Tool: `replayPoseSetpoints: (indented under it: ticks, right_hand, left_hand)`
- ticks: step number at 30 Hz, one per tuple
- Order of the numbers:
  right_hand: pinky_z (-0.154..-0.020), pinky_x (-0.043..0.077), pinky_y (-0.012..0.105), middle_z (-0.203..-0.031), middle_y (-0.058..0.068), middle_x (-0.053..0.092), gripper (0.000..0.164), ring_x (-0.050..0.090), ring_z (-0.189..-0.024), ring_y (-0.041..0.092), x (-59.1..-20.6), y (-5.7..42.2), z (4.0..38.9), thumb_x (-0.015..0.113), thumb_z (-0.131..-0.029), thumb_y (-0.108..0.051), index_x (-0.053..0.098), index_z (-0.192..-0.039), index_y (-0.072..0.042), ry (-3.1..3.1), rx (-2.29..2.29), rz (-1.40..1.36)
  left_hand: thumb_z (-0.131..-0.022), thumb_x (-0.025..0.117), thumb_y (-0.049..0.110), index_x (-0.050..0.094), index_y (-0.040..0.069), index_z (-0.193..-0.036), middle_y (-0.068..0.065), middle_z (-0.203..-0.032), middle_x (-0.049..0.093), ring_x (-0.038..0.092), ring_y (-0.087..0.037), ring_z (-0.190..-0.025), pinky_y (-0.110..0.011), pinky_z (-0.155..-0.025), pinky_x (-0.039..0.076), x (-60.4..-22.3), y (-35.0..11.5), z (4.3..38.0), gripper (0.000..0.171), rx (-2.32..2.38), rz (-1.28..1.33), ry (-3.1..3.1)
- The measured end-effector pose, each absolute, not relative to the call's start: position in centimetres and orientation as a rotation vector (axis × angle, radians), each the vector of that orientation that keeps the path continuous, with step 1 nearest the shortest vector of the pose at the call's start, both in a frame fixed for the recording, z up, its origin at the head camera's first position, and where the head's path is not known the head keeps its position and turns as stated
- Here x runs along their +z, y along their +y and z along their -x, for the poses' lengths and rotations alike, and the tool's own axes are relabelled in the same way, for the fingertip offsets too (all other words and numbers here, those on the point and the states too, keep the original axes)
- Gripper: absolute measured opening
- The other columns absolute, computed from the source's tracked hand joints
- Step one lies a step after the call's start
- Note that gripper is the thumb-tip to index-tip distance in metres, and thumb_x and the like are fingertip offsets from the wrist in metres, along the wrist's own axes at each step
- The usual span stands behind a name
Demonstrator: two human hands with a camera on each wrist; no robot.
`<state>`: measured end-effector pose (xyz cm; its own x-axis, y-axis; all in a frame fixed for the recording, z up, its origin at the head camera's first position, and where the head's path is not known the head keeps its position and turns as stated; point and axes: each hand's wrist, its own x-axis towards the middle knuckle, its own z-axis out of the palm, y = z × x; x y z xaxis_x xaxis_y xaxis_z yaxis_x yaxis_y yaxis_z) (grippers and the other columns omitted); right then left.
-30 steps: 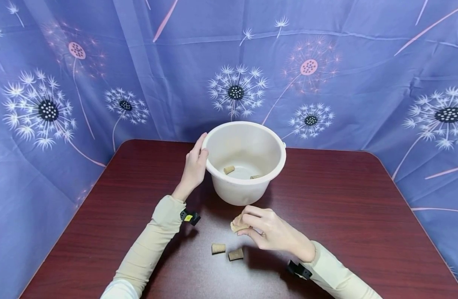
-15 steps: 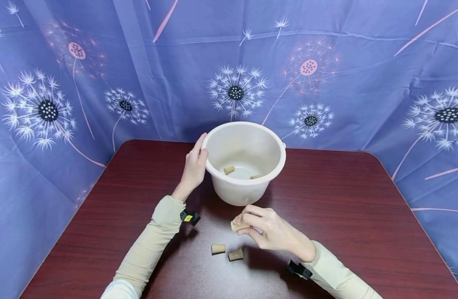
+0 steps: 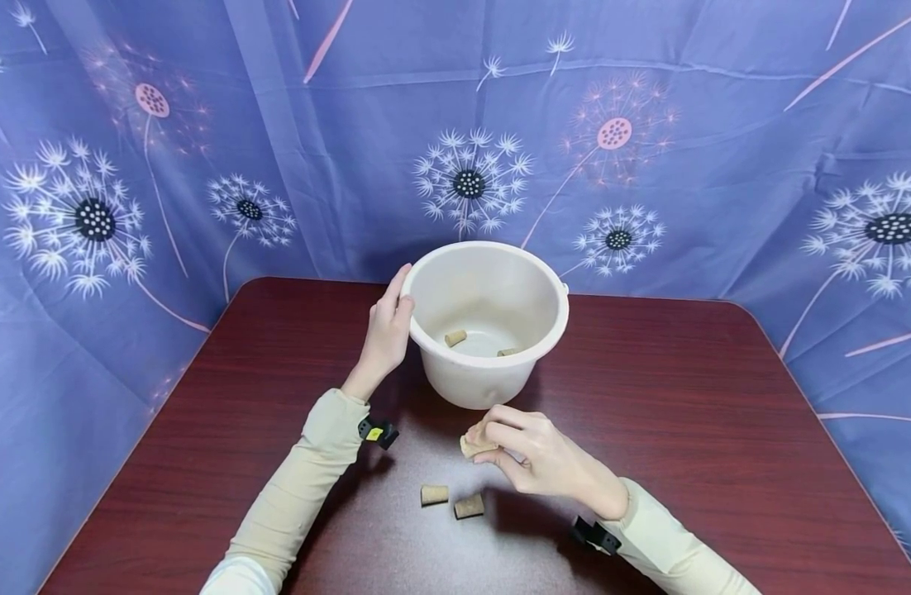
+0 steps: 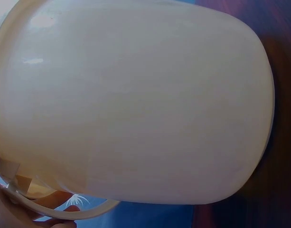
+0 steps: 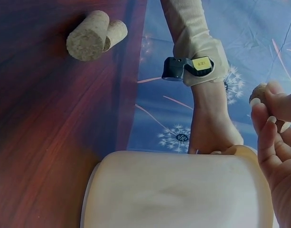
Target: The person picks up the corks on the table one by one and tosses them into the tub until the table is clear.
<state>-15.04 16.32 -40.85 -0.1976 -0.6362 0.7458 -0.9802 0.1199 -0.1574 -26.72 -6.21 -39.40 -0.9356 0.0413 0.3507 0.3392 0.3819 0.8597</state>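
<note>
A white plastic bucket [image 3: 474, 385] stands upright toward the back of the table. At its left side my left hand [image 3: 387, 330] grips the rim, and the left wrist view shows fingers around a thin bucket handle [image 4: 64, 215]. In front of the bucket my right hand [image 3: 545, 454] is raised over the table, pinching a cork [image 3: 475, 447] between thumb and fingers. Fingers cover the cork's middle in the right wrist view. Two tapered corks, a left one [image 3: 435, 495] and a right one [image 3: 469, 506], lie on the table below that hand.
Inside the bucket lie one cork [image 3: 455, 338] at the left and another cork [image 3: 509, 352] partly hidden by the front rim. The dark red wooden table [image 3: 686, 397] meets a blue dandelion-print curtain [image 3: 351, 165] at its back and sides.
My right hand has risen very slightly with the cork in its fingers. The left hand, bucket and loose corks have stayed put.
</note>
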Motion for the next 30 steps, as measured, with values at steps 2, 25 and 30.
replayPoseSetpoints:
  ticks: [2, 25, 30]
  right_hand:
    - [-0.076, 0.051, 0.014, -0.09, -0.002, 0.062, 0.009, 0.064, -0.083, 0.006, -40.86, 16.33, 15.07, 0.071, -0.085, -0.01, 0.063, -0.09, -0.007, -1.895, 0.888, -1.558]
    - [-0.076, 0.052, 0.016, -0.088, 0.001, 0.064, 0.008, 0.066, -0.084, 0.009, -40.72, 16.24, 15.32, 0.065, -0.091, -0.012, 0.066, -0.09, -0.005, -1.808, 0.899, -1.521]
    - [-0.076, 0.054, 0.018, -0.088, 0.003, 0.064, 0.01, 0.067, -0.083, 0.012, -40.71, 16.24, 15.28, 0.064, -0.092, -0.014, 0.067, -0.091, -0.004, -1.785, 0.926, -1.487]
  left_hand:
    - [-0.095, 0.035, 0.021, 0.037, 0.015, -0.15, -0.022, -0.122, 0.06, 0.055, -0.027, -0.108, -0.045, -0.097, 0.046, -39.36, -6.22, 26.73, 0.055, -1.575, 0.336, -2.372]
    - [-0.096, 0.035, 0.021, 0.037, 0.014, -0.15, -0.015, -0.144, 0.05, 0.053, -0.026, -0.123, -0.046, -0.102, 0.044, -39.38, -6.17, 26.83, 0.055, -1.574, 0.339, -2.377]
    - [-0.095, 0.035, 0.022, 0.038, 0.014, -0.15, -0.015, -0.144, 0.049, 0.053, -0.027, -0.124, -0.047, -0.103, 0.043, -39.35, -6.13, 26.72, 0.055, -1.574, 0.332, -2.375]
